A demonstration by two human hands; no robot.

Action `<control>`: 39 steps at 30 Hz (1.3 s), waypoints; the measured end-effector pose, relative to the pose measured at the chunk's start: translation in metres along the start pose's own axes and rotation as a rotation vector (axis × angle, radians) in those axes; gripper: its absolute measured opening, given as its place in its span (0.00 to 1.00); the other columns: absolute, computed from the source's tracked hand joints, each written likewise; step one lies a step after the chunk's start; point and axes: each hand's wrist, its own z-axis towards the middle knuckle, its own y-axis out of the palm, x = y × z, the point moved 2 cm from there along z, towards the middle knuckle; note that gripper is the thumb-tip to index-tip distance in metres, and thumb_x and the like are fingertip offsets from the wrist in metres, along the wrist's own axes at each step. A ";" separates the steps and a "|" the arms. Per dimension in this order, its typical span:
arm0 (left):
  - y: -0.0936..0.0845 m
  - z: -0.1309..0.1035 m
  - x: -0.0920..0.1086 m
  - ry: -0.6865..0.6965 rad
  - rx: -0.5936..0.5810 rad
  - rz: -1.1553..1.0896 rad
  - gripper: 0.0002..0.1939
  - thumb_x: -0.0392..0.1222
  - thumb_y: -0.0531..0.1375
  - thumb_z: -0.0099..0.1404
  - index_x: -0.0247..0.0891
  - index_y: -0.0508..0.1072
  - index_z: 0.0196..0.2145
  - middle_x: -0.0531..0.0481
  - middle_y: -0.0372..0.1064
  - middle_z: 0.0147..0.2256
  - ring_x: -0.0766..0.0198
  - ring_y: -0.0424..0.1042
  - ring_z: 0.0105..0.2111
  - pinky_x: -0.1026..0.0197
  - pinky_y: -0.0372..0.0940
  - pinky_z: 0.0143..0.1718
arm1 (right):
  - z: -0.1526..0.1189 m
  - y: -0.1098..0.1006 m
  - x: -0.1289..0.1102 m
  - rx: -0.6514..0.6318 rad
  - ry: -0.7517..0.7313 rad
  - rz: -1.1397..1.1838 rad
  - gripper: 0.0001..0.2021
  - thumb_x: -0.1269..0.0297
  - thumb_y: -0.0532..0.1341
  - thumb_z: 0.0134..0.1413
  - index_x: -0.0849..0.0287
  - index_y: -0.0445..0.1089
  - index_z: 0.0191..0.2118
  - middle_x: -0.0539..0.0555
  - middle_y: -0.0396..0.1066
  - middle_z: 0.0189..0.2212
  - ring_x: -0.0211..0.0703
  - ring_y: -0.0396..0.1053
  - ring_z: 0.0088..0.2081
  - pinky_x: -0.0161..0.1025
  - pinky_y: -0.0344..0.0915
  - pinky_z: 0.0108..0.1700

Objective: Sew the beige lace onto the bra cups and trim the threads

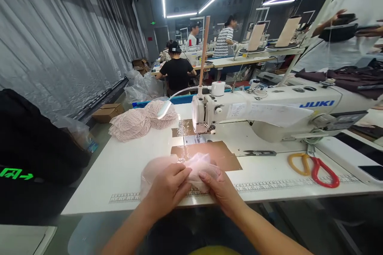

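A pale pink bra cup (154,169) of sheer fabric lies at the front of the sewing table, with a second rounded part to its right. My left hand (170,187) pinches its edge near the middle, thumb and fingers together. On the right side my right hand (220,191) grips the same fabric between thumb and fingers. Just beyond is the sewing machine's needle area (198,137), apart from the fabric. Brown sheet (212,153) covers the table under and behind the piece. The fingertips under the fabric are hidden.
Stacked pink lace cups (131,123) sit at the back left. Thread snips (260,153) and red-and-yellow-handled scissors (324,173) lie to the right. The white sewing machine (239,107) spans the back. A ruler strip (263,186) runs along the front edge. Several people work beyond.
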 end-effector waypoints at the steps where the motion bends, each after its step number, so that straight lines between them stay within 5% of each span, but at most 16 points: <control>1: 0.003 -0.008 -0.003 -0.042 0.018 0.044 0.21 0.45 0.53 0.66 0.40 0.63 0.56 0.41 0.63 0.52 0.53 0.62 0.53 0.53 0.60 0.53 | -0.001 -0.003 0.000 0.017 -0.027 0.006 0.20 0.55 0.67 0.45 0.57 0.70 0.44 0.54 0.73 0.37 0.47 0.69 0.41 0.44 0.66 0.46; 6: 0.012 -0.049 -0.052 -0.414 -0.054 0.294 0.23 0.49 0.47 0.68 0.44 0.62 0.58 0.45 0.53 0.61 0.45 0.50 0.61 0.38 0.52 0.57 | -0.003 -0.047 -0.010 0.202 -0.125 0.016 0.21 0.56 0.70 0.38 0.58 0.71 0.41 0.55 0.74 0.36 0.51 0.70 0.41 0.46 0.66 0.45; 11: -0.011 -0.040 -0.098 -0.527 -0.216 0.362 0.24 0.41 0.45 0.67 0.40 0.61 0.59 0.44 0.51 0.63 0.46 0.50 0.62 0.40 0.52 0.57 | -0.019 -0.093 -0.038 0.347 -0.185 -0.059 0.22 0.54 0.68 0.38 0.57 0.70 0.41 0.56 0.73 0.31 0.50 0.71 0.32 0.43 0.70 0.32; 13: -0.026 -0.020 -0.105 -0.546 -0.206 0.428 0.23 0.38 0.47 0.65 0.38 0.64 0.57 0.41 0.53 0.62 0.42 0.50 0.61 0.36 0.49 0.57 | -0.029 -0.103 -0.046 0.371 -0.154 -0.134 0.19 0.53 0.68 0.39 0.57 0.71 0.38 0.56 0.72 0.27 0.48 0.70 0.28 0.42 0.69 0.27; 16: -0.032 0.026 -0.102 -0.382 -0.133 0.338 0.23 0.41 0.47 0.66 0.36 0.63 0.57 0.40 0.52 0.62 0.47 0.49 0.62 0.43 0.48 0.60 | -0.036 -0.108 -0.046 0.396 -0.090 -0.143 0.19 0.54 0.69 0.38 0.57 0.71 0.38 0.57 0.73 0.29 0.49 0.70 0.30 0.42 0.69 0.30; 19: -0.014 0.083 -0.102 -0.269 -0.103 0.149 0.25 0.47 0.46 0.68 0.33 0.61 0.58 0.38 0.51 0.62 0.52 0.52 0.61 0.51 0.49 0.60 | -0.035 -0.106 -0.036 0.411 -0.017 -0.080 0.23 0.54 0.70 0.36 0.57 0.71 0.41 0.57 0.73 0.34 0.48 0.70 0.32 0.41 0.69 0.32; 23: 0.025 0.151 -0.122 -0.303 -0.061 0.114 0.26 0.47 0.46 0.68 0.30 0.59 0.59 0.34 0.50 0.62 0.49 0.49 0.62 0.49 0.49 0.60 | -0.030 -0.107 -0.026 0.328 -0.023 -0.156 0.22 0.50 0.68 0.39 0.61 0.71 0.38 0.51 0.69 0.24 0.36 0.60 0.21 0.36 0.62 0.25; 28: 0.051 0.189 -0.137 -0.246 -0.052 0.053 0.25 0.47 0.45 0.69 0.30 0.61 0.57 0.33 0.57 0.58 0.47 0.54 0.61 0.46 0.50 0.59 | -0.030 -0.109 -0.025 0.229 -0.047 -0.311 0.19 0.46 0.65 0.42 0.60 0.68 0.26 0.47 0.60 0.17 0.36 0.57 0.22 0.35 0.60 0.27; 33: 0.053 0.164 -0.119 -0.005 -0.163 -0.049 0.24 0.48 0.44 0.69 0.36 0.64 0.57 0.40 0.59 0.59 0.53 0.57 0.60 0.50 0.52 0.60 | -0.030 -0.109 -0.026 0.185 -0.036 -0.321 0.17 0.48 0.64 0.44 0.59 0.69 0.27 0.48 0.63 0.18 0.39 0.61 0.23 0.37 0.62 0.30; 36: 0.046 0.119 -0.091 0.066 -0.227 -0.086 0.26 0.51 0.47 0.68 0.33 0.63 0.58 0.39 0.55 0.61 0.51 0.54 0.61 0.50 0.49 0.62 | -0.029 -0.109 -0.023 0.208 -0.047 -0.235 0.18 0.49 0.65 0.42 0.58 0.72 0.35 0.54 0.72 0.27 0.47 0.69 0.32 0.43 0.66 0.38; 39: 0.036 0.065 -0.042 0.197 -0.356 -0.270 0.24 0.51 0.48 0.69 0.41 0.64 0.58 0.44 0.56 0.61 0.53 0.54 0.61 0.49 0.49 0.62 | -0.029 -0.106 -0.020 0.241 -0.064 -0.107 0.20 0.51 0.67 0.41 0.58 0.72 0.40 0.58 0.75 0.34 0.51 0.71 0.39 0.47 0.65 0.45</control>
